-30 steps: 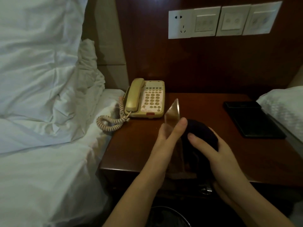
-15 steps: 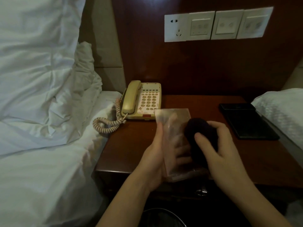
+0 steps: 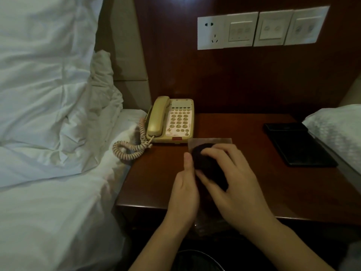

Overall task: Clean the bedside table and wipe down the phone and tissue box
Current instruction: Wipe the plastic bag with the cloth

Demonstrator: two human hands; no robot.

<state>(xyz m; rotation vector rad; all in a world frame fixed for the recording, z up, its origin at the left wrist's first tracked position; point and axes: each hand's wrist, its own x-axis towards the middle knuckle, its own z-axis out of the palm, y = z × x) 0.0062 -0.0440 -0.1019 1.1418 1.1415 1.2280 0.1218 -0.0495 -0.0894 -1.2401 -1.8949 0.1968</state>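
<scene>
Phone (image 3: 172, 120) is set at back left of surface (image 3: 156, 184), cord coiled over its edge | dark cloth (image 3: 207, 165) is gripped by curled right hand (image 3: 232, 178) against clear plastic sheet (image 3: 211, 141) | sheet's left edge is pinched by left hand (image 3: 185, 190) | black flat case (image 3: 298, 145) lies at right.

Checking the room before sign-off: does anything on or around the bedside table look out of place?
The phone's coiled cord spills off the bedside table edge onto the bed sheet instead of lying beside the phone. Nothing looks spilled or damaged.
</scene>
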